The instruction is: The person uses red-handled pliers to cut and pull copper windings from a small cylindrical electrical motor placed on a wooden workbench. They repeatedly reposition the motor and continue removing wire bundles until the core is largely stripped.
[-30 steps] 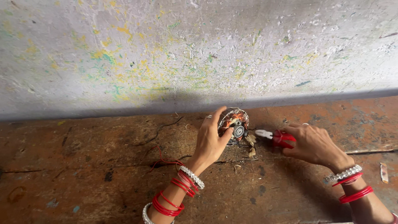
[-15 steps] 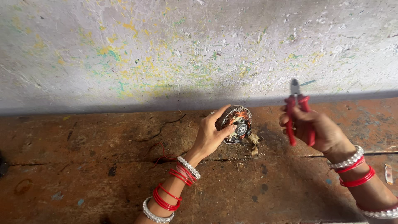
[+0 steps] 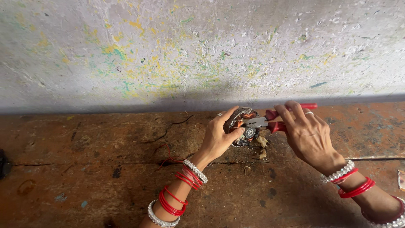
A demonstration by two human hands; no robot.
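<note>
On the rust-brown floor (image 3: 84, 185) by the paint-flecked wall (image 3: 202, 46), the left hand (image 3: 219, 137) is wrapped around one round wound motor stator (image 3: 242, 124), while the right hand (image 3: 306, 135) grips one pair of red-handled pliers (image 3: 270, 122), their nose on the stator's copper coils.

Both hands (image 3: 219, 137) (image 3: 308, 135) curled closed, close together, wrists bent
</note>
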